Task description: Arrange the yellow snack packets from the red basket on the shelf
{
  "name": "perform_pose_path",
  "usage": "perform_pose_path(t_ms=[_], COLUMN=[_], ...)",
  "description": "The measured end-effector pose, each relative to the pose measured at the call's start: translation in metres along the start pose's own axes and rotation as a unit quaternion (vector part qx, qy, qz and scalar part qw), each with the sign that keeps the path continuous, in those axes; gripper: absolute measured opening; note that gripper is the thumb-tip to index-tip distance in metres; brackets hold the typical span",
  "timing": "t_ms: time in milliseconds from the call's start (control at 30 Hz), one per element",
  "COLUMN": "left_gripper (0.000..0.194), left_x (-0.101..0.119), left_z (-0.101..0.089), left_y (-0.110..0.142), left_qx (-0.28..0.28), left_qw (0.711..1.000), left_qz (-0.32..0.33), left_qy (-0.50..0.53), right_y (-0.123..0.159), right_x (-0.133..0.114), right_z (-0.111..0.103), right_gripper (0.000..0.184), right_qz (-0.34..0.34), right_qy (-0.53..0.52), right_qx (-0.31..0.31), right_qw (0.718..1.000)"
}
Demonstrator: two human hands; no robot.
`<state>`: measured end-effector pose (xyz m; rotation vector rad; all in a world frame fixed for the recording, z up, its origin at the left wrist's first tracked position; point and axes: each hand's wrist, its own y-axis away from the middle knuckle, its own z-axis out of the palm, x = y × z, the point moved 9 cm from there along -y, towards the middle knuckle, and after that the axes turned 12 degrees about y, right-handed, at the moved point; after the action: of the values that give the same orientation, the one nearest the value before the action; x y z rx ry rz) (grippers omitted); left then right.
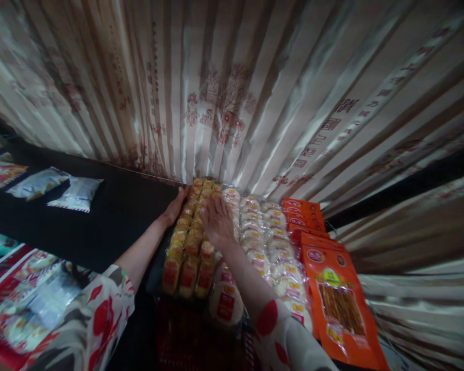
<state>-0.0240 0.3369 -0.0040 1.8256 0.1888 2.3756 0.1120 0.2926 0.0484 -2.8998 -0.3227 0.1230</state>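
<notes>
Rows of yellow packets (192, 234) partly under the outstretched right hand (218, 220), alongside the uncurled left hand (174, 208).

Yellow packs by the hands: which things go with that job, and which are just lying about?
With the job, it seems:
yellow packs
left hand, at their left edge
right hand, over their right side

Just lying about, it seems:
white round packs, in rows beside them
orange packets, farther right
pale packets, on the black surface at left
</notes>
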Motion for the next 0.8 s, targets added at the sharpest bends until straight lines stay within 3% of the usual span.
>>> perform_pose_path(t_ms=[133, 300, 633, 800], left_gripper=[0.069, 0.069, 0.069, 0.062], left_x=[0.006, -0.003, 0.004, 0.029], left_z=[0.002, 0.015, 0.014, 0.016], left_y=[-0.021, -0.038, -0.030, -0.027], left_qx=[0.008, -0.045, -0.021, -0.024], left_qw=[1.000, 0.999, 1.000, 0.988], left_qz=[0.019, 0.003, 0.003, 0.086], left_qy=[0.000, 0.027, -0.015, -0.126], right_y=[-0.014, -0.022, -0.019, -0.014], right_x=[0.007, 0.010, 0.011, 0.028], right_z=[-0.002, 0.005, 0.003, -0.005], right_gripper=[0.048, 0.048, 0.048, 0.049], right_qz=[0.002, -0.001, -0.018, 0.013], right_qy=[0.008, 0.012, 0.006, 0.025], right_qx=[0.014, -0.005, 0.034, 0.039], right_qw=[1.000, 1.000, 0.999, 0.999])
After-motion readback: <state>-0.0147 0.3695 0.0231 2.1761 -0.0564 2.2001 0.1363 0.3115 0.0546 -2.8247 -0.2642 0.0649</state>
